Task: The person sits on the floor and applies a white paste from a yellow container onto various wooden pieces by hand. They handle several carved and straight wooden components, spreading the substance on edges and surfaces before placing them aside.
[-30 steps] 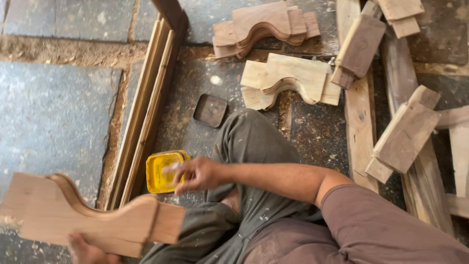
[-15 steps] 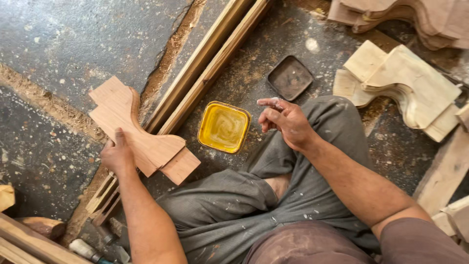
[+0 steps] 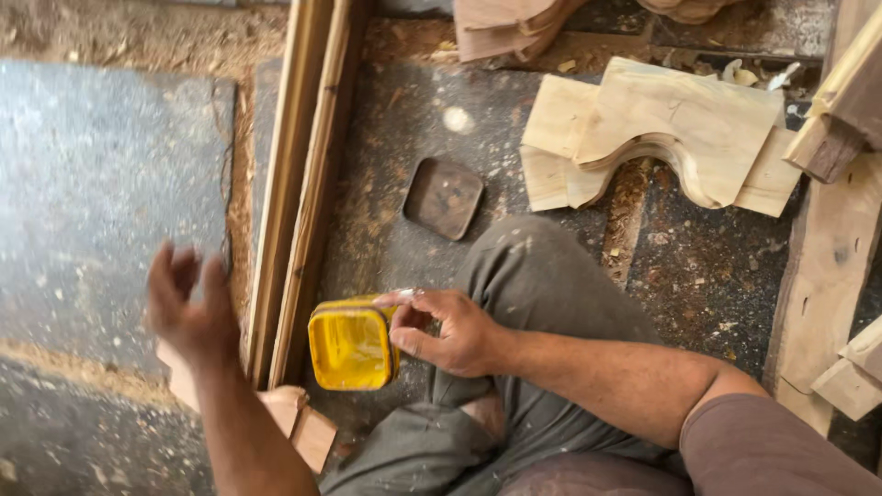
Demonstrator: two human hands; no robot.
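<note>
- Sitting low in the middle of the frame on the dark stone floor: one yellow tub, squarish with rounded corners, open at the top, its inside coated in the same yellow.
- Right hand: closed on the tub's right rim, thumb and fingers pinching the edge, the forefinger laid along the upper side.
- Left hand: lower left of the frame, blurred, fingers spread and holding nothing, well to the left of the tub.
- Shaped wooden piece: pale brown, lying on the floor just below the left hand and beside the tub's lower left corner.
- Long wooden battens: two, running from the top of the frame down to the tub's left side.
- Dark lid: square with rounded corners, lying flat above the tub, apart from it.
- Curved wooden blanks: light-coloured, stacked at upper right.
- Grey trouser knee: dusted with sawdust, just right of the tub.
</note>
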